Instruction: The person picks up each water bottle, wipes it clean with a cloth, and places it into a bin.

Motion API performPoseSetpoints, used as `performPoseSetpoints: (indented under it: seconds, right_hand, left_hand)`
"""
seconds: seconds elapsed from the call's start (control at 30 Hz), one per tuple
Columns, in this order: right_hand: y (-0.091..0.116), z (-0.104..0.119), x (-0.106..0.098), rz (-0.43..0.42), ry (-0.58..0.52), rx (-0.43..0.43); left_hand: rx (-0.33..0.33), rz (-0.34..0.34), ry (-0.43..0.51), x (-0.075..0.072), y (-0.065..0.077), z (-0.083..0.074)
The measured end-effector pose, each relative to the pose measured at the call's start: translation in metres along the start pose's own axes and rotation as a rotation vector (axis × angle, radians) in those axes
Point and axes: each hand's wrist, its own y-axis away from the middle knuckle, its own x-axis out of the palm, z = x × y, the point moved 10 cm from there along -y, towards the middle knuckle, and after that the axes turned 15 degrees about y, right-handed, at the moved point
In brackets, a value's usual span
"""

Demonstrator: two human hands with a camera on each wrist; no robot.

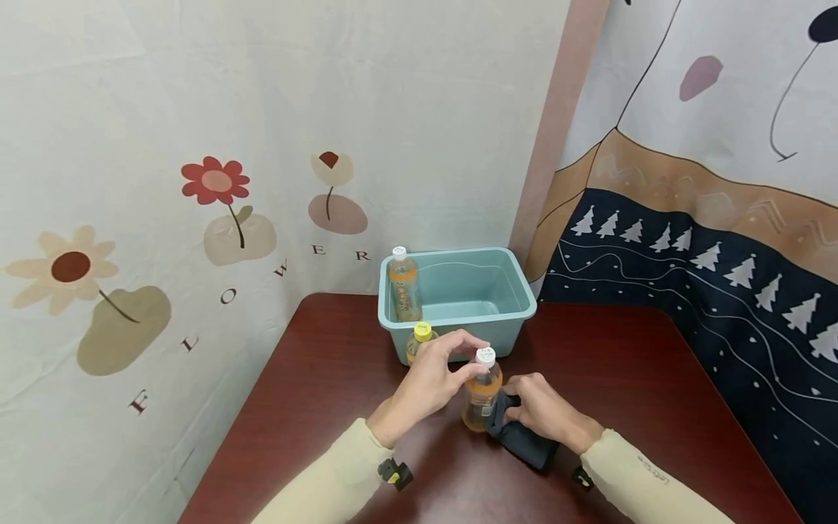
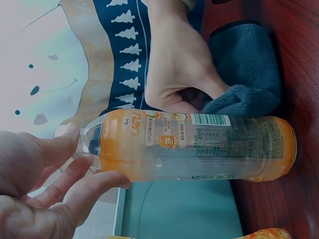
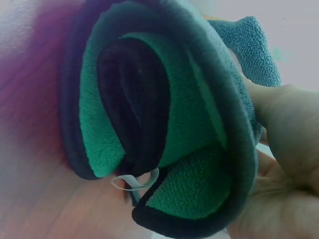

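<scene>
- Pale sleeves (image 1: 334, 473) enter from the bottom edge on both sides.
- Cloth (image 1: 527, 442): dark grey-blue, folded, at the lower middle-right of the head frame. Its upper end overlaps the bottle's lower right edge; whether they touch, I cannot tell.
- Right hand (image 1: 543, 413): right of the bottle, thumb and fingers pinching the cloth's upper end.
- Bottle (image 1: 481, 397): upright at lower centre, white-capped, with orange print. Whether its base meets the table, I cannot tell.
- Left hand (image 1: 428, 375): thumb and fingers curled round the bottle's neck, just below the cap.
- Table (image 1: 294, 437): dark red, filling the lower middle.
- Yellow-capped bottle (image 1: 414, 348): left of centre, before the bin, partly behind the left hand.
- Bin (image 1: 471, 318): light blue, centre, holding another white-capped bottle (image 1: 404, 287) upright at its left end.
- Flower-printed hanging (image 1: 425, 109): upper left, behind everything.
- Tree-printed hanging (image 1: 655, 273): right side.
</scene>
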Motion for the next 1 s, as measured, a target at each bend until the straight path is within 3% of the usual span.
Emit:
performPoseSetpoints:
  seconds: [0.7,1.0]
  right_hand:
    - [0.0,0.019,-0.079,-0.127,-0.025,0.063]
    - [-0.002,0.032,-0.103,-0.201,-0.035,0.019]
  left_hand:
    - [-0.002,-0.005,-0.007,0.0,0.0,0.001]
    - [-0.01,0.0,-0.019,0.0,-0.001,0.002]
